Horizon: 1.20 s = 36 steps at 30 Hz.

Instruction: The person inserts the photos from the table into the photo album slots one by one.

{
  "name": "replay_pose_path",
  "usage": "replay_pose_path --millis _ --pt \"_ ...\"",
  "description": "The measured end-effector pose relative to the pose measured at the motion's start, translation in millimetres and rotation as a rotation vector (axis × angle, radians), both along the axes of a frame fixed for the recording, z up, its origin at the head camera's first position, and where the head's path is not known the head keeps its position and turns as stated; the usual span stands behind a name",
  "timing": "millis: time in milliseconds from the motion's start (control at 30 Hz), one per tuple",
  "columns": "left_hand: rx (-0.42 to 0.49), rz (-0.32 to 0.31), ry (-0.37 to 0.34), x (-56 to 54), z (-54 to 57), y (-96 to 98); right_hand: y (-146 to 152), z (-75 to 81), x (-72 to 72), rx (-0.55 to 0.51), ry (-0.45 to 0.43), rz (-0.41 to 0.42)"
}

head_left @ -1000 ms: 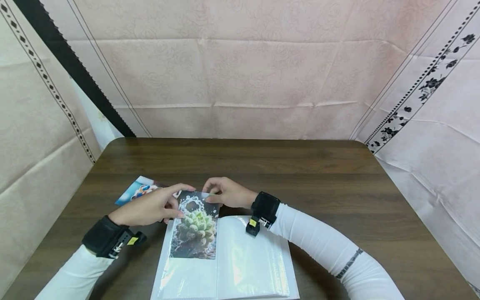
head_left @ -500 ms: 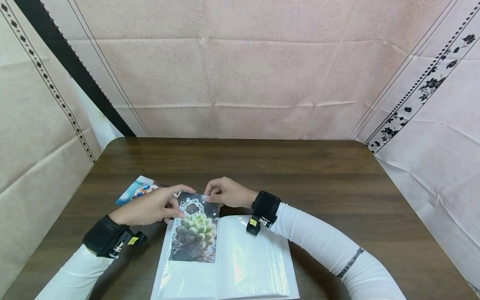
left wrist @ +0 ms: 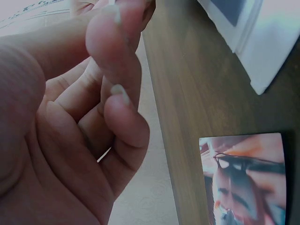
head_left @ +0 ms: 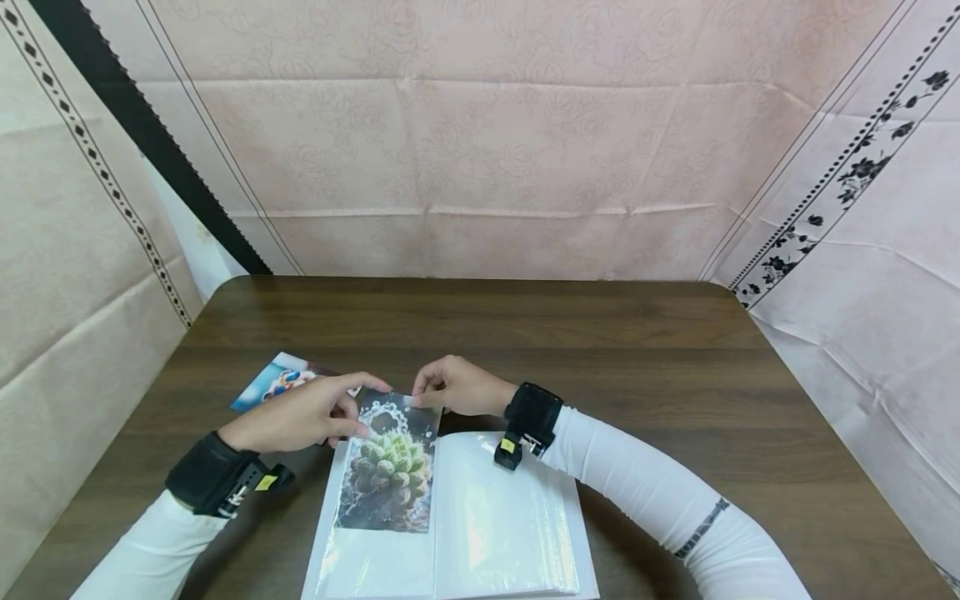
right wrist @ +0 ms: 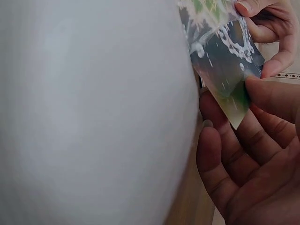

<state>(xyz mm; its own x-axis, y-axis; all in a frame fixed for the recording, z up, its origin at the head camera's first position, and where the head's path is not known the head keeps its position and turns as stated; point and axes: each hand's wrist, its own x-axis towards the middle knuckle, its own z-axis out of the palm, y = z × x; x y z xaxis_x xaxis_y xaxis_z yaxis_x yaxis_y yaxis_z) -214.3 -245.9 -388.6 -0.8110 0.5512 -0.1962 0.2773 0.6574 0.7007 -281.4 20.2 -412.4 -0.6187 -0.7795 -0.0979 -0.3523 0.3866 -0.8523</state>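
Observation:
An open photo album with clear pocket pages lies at the table's front edge. A photo of a green succulent is partly inside the left page's pocket, its top edge sticking out past the page. My right hand pinches the photo's top right corner between thumb and fingers; in the right wrist view this corner bends. At the page's upper left corner, my left hand grips the pocket edge with its thumb, and its index finger reaches to the photo's top edge. The left fingertips' exact contact is partly hidden.
Other loose photos lie on the brown wooden table behind my left hand; one photo shows in the left wrist view. A pale patterned cloth hangs behind the table.
The succulent photo has slid down toward the front, deeper into the pocket, with my right hand following slightly. My left hand stays nearly in place.

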Motion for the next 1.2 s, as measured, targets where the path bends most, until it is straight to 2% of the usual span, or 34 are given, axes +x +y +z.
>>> replay_pose_path --millis 1200 --pt "-0.032 -0.052 0.054 -0.8 -1.6 -2.6 2.5 -2.1 2.5 0.071 0.054 0.091"
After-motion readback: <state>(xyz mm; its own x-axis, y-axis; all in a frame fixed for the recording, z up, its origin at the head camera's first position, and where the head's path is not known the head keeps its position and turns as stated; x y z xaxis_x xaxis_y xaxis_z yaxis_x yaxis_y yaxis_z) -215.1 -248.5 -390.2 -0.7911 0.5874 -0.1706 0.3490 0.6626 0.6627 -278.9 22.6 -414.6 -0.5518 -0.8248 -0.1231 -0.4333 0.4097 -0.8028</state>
